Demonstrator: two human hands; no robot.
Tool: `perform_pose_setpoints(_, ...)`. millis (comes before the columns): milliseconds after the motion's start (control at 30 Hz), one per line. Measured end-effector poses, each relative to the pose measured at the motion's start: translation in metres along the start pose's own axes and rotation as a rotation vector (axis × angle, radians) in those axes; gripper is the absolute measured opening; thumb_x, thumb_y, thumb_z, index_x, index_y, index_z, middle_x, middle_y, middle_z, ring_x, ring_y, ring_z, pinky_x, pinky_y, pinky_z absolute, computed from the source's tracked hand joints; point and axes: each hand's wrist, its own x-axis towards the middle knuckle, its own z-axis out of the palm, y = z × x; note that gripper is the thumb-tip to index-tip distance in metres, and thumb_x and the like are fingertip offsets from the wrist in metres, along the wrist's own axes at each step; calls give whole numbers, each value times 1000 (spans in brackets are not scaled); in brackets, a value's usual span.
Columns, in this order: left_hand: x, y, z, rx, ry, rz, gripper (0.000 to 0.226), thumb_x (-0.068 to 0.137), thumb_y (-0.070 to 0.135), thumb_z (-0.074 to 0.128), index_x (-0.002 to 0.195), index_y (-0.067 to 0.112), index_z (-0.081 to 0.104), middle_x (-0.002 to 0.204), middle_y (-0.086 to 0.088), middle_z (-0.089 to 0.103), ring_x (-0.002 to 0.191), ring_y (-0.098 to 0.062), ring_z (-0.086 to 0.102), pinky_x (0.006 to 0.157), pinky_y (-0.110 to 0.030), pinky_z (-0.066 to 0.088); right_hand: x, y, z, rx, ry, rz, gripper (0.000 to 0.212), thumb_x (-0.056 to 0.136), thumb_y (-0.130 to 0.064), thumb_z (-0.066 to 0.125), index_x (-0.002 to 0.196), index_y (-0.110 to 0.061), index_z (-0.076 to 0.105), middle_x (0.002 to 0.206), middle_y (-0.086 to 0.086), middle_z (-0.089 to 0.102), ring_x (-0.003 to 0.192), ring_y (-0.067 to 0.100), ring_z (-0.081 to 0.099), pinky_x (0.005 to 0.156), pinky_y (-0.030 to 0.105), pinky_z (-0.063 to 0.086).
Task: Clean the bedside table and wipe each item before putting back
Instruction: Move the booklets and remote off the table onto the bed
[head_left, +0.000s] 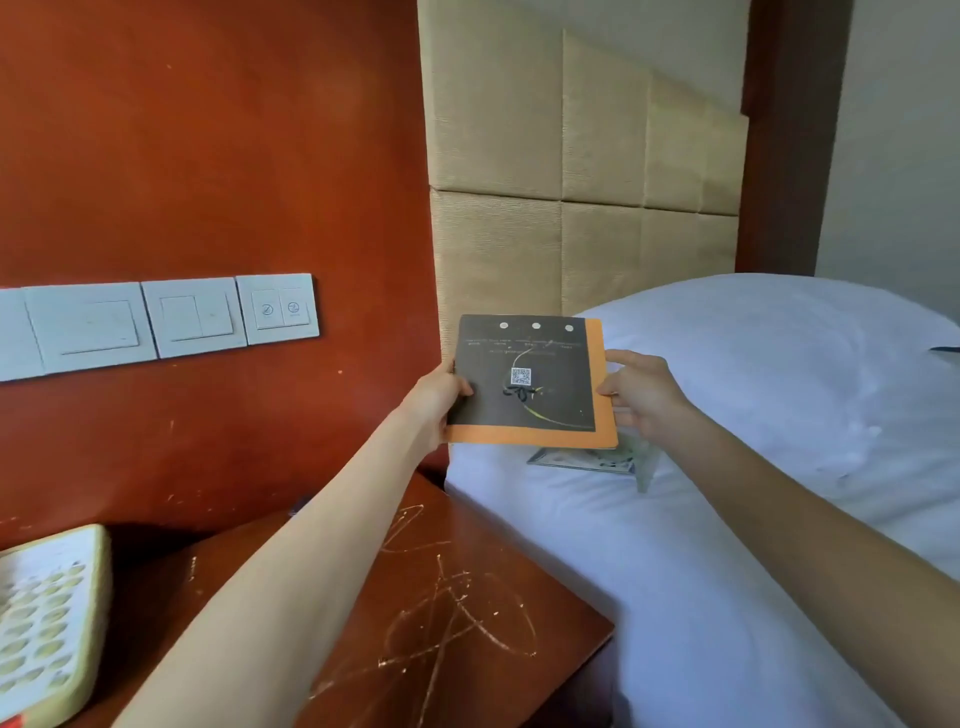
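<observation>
The left hand (441, 397) pinches the booklet's (530, 382) nine o'clock edge above the bed (727, 519) while the right hand (641, 397), fingers loosely spread, touches its three o'clock edge; that thin one-sided grip could let it slip onto the card (582, 460) below.

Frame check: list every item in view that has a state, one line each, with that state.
Booklet: held in the air over the bed, dark cover facing the camera.
Left hand: grips the booklet's left edge.
Right hand: fingers at the booklet's right edge.
Card: lying on the bed under the booklet.
Telephone: resting on the bedside table.
</observation>
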Motion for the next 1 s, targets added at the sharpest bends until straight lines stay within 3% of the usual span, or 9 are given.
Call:
perform_pose_setpoints(100, 10, 1, 25, -77, 80, -34, 47, 73, -7, 35, 91, 22, 66, 82, -2, 60, 70, -20, 58, 65, -29, 49, 1, 2, -23, 59, 38, 30, 37, 82, 17, 42, 95, -10, 64, 87, 16, 55, 69, 28, 54, 58, 29, 48)
perform_pose_setpoints(267, 29, -29, 60, -92, 182, -78, 21, 78, -4, 43, 78, 13, 54, 77, -2, 55, 76, -21, 55, 78, -36, 46, 10, 12, -53, 55, 121, 63, 41, 81, 21, 40, 118, 11, 54, 83, 30, 52, 62, 28, 51, 47, 26, 48)
perform_pose_setpoints(300, 34, -37, 64, -93, 201, -83, 19, 79, -4, 45, 79, 14, 53, 79, -3, 57, 79, -21, 56, 77, -35, 48, 14, 16, -58, 29, 143, 71, 43, 81, 21, 41, 123, 17, 46, 122, 40, 39, 66, 29, 49, 53, 30, 49)
perform_pose_setpoints(333, 39, -45, 69, -91, 216, -87, 19, 80, -3, 47, 81, 14, 55, 83, -4, 59, 82, -22, 57, 75, -34, 49, 17, 19, -62, 4, 162, 82, 44, 80, 22, 41, 124, 20, 41, 89, 14, 46, 69, 28, 49, 60, 35, 52)
perform_pose_setpoints(367, 45, -53, 72, -84, 228, -89, 19, 80, -2, 48, 83, 14, 58, 85, -4, 61, 82, -21, 57, 73, -32, 50, 20, 22, -66, -16, 172, 94, 42, 80, 22, 42, 122, 23, 40, 99, 43, 47, 69, 29, 48, 65, 39, 54)
perform_pose_setpoints(467, 57, -75, 79, -35, 272, -91, 25, 82, -3, 49, 72, 17, 59, 75, 0, 60, 77, -19, 54, 63, -26, 45, 26, 32, -73, -64, 170, 129, 21, 80, 20, 44, 96, 12, 52, 89, 23, 46, 64, 29, 48, 67, 42, 54)
perform_pose_setpoints(633, 68, -104, 79, 208, 265, -73, 45, 86, 4, 53, 130, 12, 53, 120, -14, 62, 107, -28, 61, 88, -31, 50, 40, 52, -83, -168, 155, 174, 18, 78, 18, 50, 87, 2, 53, 87, 23, 53, 78, 33, 59, 83, 53, 54)
perform_pose_setpoints(833, 69, -115, 84, 382, 259, 9, 40, 92, 10, 48, 131, 12, 58, 130, -7, 59, 115, -24, 56, 89, -23, 43, 50, 60, -85, -320, 210, 97, 18, 76, 10, 54, 93, 8, 62, 98, 27, 65, 90, 39, 66, 83, 47, 56)
perform_pose_setpoints(1000, 70, -109, 81, 338, 226, 30, 25, 91, 11, 45, 80, 24, 64, 95, -5, 58, 90, -23, 52, 79, -28, 39, 47, 57, -82, -459, 290, -21, 22, 76, 4, 55, 94, 11, 65, 95, 28, 65, 85, 37, 60, 70, 38, 50)
